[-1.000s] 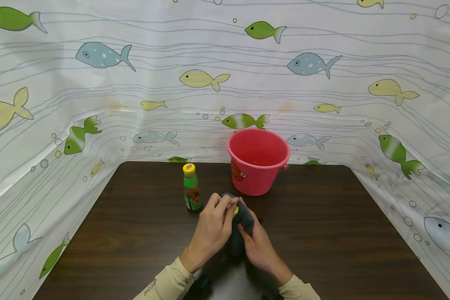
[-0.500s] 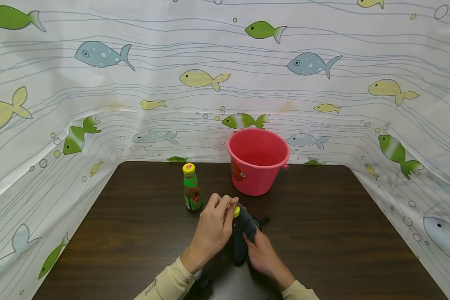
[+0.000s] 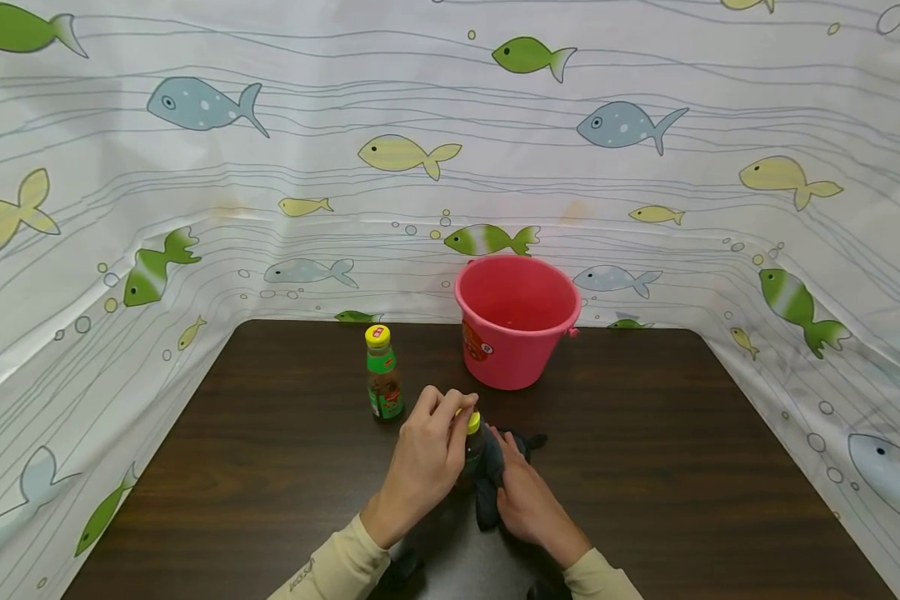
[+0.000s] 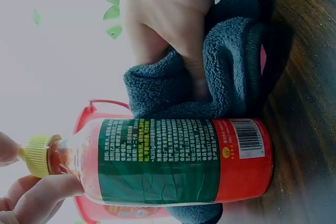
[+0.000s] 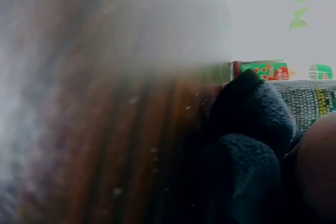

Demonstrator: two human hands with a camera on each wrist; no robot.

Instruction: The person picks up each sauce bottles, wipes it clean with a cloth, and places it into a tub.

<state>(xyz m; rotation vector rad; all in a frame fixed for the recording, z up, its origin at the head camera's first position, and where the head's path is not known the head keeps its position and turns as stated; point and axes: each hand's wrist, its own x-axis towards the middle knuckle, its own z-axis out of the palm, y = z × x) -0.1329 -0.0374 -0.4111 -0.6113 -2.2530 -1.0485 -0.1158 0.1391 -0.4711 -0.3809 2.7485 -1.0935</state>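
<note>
My left hand pinches the yellow cap of an upright sauce bottle. In the left wrist view, its green and red label with a barcode faces the camera, and my fingertips are at the cap and neck. My right hand holds a bunched dark grey towel against the bottle's side, the thumb tucked into its folds. Low down, part of the towel hangs near the table. In the head view, my left hand hides much of the bottle. The right wrist view shows the towel close up, with much blur.
A second sauce bottle with a yellow cap stands to the left on the dark wooden table. Behind my hands is a pink bucket. A white fish-print sheet surrounds the table at the back and sides.
My right hand has drawn the towel from around the bottle's cap down to its right side, uncovering the cap and neck. The left hand stays at the cap.
</note>
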